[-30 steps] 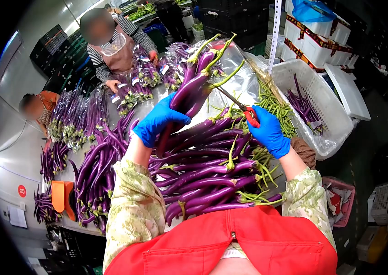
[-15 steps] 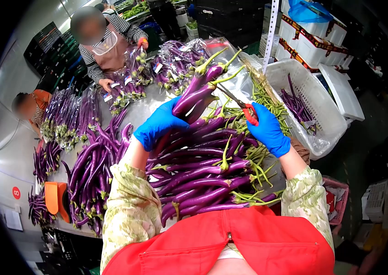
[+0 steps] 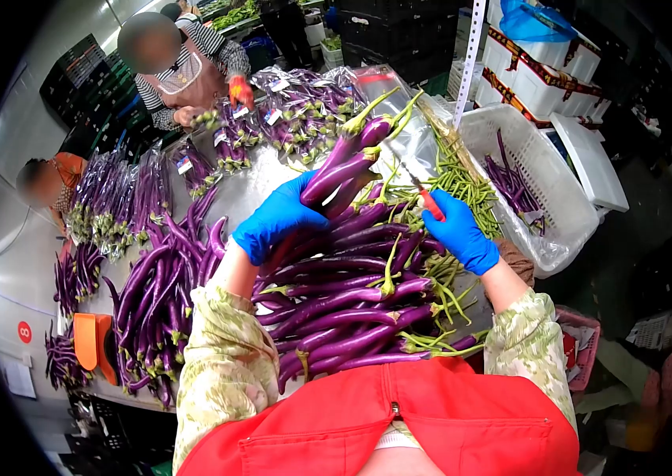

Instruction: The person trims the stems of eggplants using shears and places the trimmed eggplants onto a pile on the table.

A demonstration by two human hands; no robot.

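Note:
My left hand [image 3: 282, 216], in a blue glove, is closed around several long purple eggplants [image 3: 342, 176] held up above the pile. Two of them at the back carry long green stems; the front one has only a short stub at its cap. My right hand [image 3: 463, 232], also gloved in blue, grips red-handled scissors [image 3: 432, 206], their blades pointing up and left, apart from the held eggplants. Below both hands lies a pile of loose eggplants [image 3: 344, 317], stems mostly toward the right. Cut green stems [image 3: 463, 186] are heaped beside my right hand.
More loose eggplants [image 3: 153, 309] lie to the left, near an orange holder [image 3: 93, 341]. Bagged eggplants [image 3: 304, 111] line the far side, where a co-worker [image 3: 193, 67] handles bags. A white crate [image 3: 566, 182] with thin eggplants stands right, and a pink basket [image 3: 585, 349] sits lower right.
The front eggplant's long stem has come off, leaving a stub. My right hand has shifted slightly left and down, with the scissors away from the stems. The co-worker's hands have moved among the bags.

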